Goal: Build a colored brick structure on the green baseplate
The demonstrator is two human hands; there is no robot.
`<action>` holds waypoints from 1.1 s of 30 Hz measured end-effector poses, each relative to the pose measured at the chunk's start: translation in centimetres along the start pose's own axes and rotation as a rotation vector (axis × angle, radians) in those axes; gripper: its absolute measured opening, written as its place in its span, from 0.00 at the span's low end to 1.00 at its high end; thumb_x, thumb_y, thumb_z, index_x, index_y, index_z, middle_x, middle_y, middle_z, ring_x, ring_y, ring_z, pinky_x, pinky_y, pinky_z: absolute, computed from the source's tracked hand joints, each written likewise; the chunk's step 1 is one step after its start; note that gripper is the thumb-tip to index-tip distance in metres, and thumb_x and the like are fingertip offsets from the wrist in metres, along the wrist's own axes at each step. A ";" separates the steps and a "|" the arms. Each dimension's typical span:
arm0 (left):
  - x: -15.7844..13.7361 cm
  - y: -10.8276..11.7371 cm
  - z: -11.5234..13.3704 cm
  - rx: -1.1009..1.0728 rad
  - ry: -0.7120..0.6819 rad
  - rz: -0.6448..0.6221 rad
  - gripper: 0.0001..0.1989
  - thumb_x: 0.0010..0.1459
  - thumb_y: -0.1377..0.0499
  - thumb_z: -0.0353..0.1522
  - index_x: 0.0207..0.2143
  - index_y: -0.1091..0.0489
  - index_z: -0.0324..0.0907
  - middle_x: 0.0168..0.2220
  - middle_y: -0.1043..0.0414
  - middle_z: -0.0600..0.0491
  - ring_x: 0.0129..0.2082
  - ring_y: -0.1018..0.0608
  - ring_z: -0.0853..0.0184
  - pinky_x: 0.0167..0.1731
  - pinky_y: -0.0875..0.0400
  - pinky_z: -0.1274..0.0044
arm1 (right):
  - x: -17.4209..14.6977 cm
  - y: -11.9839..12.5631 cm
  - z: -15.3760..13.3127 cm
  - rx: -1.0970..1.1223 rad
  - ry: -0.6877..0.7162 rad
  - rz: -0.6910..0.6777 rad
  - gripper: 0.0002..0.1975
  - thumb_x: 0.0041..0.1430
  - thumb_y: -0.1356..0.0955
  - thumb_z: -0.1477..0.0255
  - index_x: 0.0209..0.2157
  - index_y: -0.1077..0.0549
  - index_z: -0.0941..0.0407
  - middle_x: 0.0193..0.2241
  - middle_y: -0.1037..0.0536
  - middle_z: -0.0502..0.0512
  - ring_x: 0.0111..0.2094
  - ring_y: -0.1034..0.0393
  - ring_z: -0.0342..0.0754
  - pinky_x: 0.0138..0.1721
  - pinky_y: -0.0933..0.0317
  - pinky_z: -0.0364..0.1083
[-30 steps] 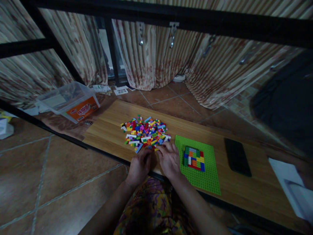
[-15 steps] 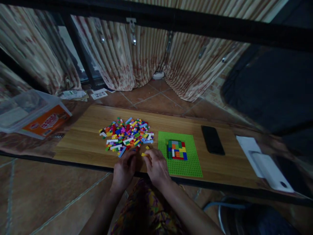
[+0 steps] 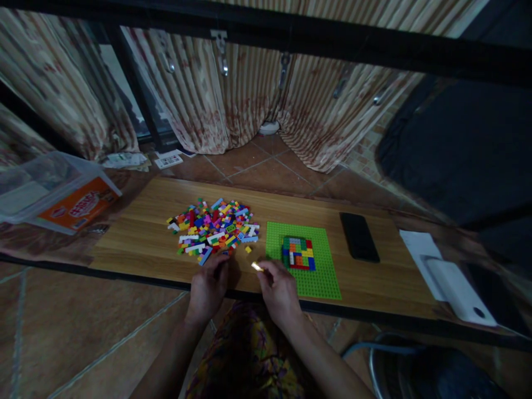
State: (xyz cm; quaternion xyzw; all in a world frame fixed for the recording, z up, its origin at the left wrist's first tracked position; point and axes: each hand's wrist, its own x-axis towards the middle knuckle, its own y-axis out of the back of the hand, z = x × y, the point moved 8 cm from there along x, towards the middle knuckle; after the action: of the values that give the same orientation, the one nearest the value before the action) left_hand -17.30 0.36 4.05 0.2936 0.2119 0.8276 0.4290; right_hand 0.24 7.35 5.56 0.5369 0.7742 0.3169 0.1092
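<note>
A small yellow toy brick [image 3: 257, 266], glinting brightly, is pinched between the thumb and forefinger of my right hand [image 3: 279, 291], just left of the green baseplate [image 3: 320, 288]. On that plate stands a multicoloured block of bricks [image 3: 300, 254]. My left hand [image 3: 209, 288] rests at the table's front edge with its fingers curled together; whatever is in them is hidden. Close to its fingertips are the near edge of the loose brick pile [image 3: 216, 224] and a light blue brick [image 3: 205, 256]. Another yellow brick [image 3: 248, 250] lies alone between the pile and the plate.
A black phone [image 3: 359, 237] lies right of the baseplate on the wooden table [image 3: 137, 244]. Farther right are white flat items [image 3: 461, 291]. A clear plastic box with an orange label [image 3: 78, 205] stands at the left. Striped curtains [image 3: 249, 94] hang behind.
My right hand has moved right and slightly nearer to me with the yellow brick, away from the other yellow one. My left hand has stayed almost in place.
</note>
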 end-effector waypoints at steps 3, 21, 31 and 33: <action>0.0 0.1 0.2 -0.006 0.000 0.003 0.10 0.61 0.47 0.33 0.42 0.29 0.41 0.43 0.23 0.47 0.43 0.20 0.62 0.44 0.25 0.71 | 0.5 -1.2 -0.4 -0.010 0.028 -0.013 0.08 0.59 0.36 0.75 0.37 0.26 0.54 0.34 0.23 0.54 0.35 0.27 0.47 0.38 0.35 0.44; -0.2 0.0 0.7 -0.078 0.001 0.001 0.09 0.61 0.47 0.29 0.42 0.29 0.42 0.43 0.23 0.48 0.43 0.21 0.63 0.45 0.26 0.71 | 3.0 -1.9 -0.9 -0.210 0.130 -0.009 0.09 0.63 0.38 0.72 0.37 0.26 0.54 0.36 0.22 0.55 0.37 0.27 0.48 0.40 0.36 0.46; -0.4 0.1 1.2 -0.118 0.021 -0.030 0.07 0.61 0.47 0.29 0.39 0.29 0.43 0.37 0.24 0.49 0.38 0.22 0.64 0.40 0.27 0.73 | 4.7 -3.2 -2.6 -0.282 0.226 -0.081 0.14 0.63 0.40 0.75 0.43 0.25 0.54 0.40 0.23 0.55 0.41 0.29 0.49 0.41 0.37 0.46; -0.4 0.2 1.3 -0.128 0.018 -0.034 0.07 0.61 0.47 0.29 0.39 0.30 0.43 0.37 0.24 0.49 0.38 0.22 0.64 0.39 0.27 0.74 | 4.6 -3.8 -2.6 -0.308 0.245 -0.115 0.14 0.63 0.40 0.75 0.43 0.25 0.54 0.40 0.23 0.55 0.40 0.29 0.49 0.42 0.37 0.47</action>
State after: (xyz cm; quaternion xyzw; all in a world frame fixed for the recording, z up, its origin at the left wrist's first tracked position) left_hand -16.33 0.03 4.97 0.2546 0.1672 0.8347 0.4589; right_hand -5.84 9.63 6.01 0.4261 0.7536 0.4877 0.1129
